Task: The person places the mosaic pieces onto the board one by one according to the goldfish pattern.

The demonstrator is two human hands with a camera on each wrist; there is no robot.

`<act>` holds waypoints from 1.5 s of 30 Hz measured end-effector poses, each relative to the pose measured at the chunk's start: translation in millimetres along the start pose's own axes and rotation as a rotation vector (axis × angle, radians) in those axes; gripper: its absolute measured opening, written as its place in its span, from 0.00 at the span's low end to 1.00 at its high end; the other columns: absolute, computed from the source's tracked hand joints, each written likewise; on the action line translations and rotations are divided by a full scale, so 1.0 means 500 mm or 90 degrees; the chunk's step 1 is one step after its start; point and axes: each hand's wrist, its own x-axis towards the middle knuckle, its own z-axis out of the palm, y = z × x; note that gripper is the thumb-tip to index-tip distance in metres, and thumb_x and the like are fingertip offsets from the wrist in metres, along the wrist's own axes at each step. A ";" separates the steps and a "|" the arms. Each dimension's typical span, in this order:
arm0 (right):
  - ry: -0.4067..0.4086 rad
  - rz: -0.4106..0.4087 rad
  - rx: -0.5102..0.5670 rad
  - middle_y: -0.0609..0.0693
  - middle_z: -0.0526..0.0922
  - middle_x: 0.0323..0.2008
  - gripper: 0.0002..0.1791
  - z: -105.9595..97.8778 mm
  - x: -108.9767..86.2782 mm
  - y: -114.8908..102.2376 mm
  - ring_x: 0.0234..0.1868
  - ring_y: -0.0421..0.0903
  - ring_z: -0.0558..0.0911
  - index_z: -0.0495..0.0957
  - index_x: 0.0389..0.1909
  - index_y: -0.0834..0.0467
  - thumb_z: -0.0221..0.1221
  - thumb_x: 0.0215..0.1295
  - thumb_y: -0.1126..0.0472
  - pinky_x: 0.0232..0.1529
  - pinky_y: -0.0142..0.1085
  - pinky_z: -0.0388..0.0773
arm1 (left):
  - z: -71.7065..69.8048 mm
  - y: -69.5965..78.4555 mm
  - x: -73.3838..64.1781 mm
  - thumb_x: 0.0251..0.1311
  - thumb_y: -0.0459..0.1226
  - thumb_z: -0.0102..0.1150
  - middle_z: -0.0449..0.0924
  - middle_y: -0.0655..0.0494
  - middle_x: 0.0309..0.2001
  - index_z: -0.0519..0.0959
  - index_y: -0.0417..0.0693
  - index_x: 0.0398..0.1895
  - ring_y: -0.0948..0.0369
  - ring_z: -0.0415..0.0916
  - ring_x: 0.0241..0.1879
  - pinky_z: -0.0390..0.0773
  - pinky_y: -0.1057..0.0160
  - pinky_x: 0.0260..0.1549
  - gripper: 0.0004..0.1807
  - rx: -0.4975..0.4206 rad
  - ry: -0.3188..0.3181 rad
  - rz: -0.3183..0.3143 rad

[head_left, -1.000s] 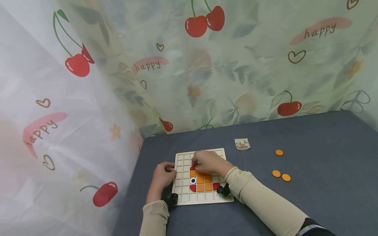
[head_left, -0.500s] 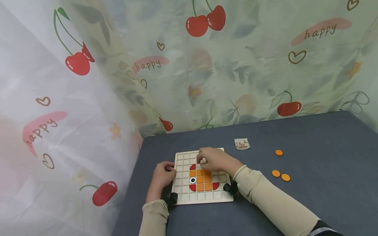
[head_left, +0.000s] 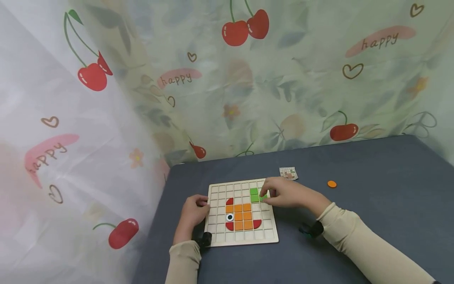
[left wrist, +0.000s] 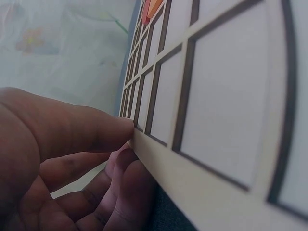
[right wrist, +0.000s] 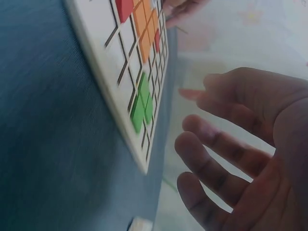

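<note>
A pale wooden grid board (head_left: pixel 220 236) lies on the table, with orange square tiles (head_left: pixel 239 216), red rounded tiles (head_left: pixel 257 224) and a white eye piece (head_left: pixel 230 217) set in it. Several green tiles (head_left: pixel 253 195) fill cells near its far right corner. My left hand (head_left: pixel 193 213) grips the board's left edge; the left wrist view has one digit on the rim and curled fingers (left wrist: pixel 134 185) below. Over the far right corner hovers my right hand (head_left: pixel 291 192), fingers loosely bent. In the right wrist view its fingers (right wrist: pixel 192 149) are spread apart, away from the green tiles.
A small printed picture card (head_left: pixel 289 173) lies beyond the board, close to my right hand. One orange disc (head_left: pixel 332 184) sits farther right on the dark grey tabletop (head_left: pixel 383 189). Patterned curtains (head_left: pixel 301 79) hang at the back and left.
My right hand has moved right from the board's middle, uncovering the green tiles and orange tiles. Its arm now covers where two orange discs lay. The left hand keeps its place.
</note>
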 end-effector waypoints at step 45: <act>0.074 0.181 -0.085 0.39 0.82 0.36 0.09 -0.042 -0.284 0.129 0.32 0.31 0.74 0.87 0.41 0.48 0.74 0.62 0.59 0.33 0.33 0.74 | 0.003 -0.002 0.004 0.63 0.33 0.64 0.84 0.48 0.42 0.86 0.40 0.54 0.54 0.80 0.42 0.82 0.55 0.40 0.17 0.010 0.006 0.008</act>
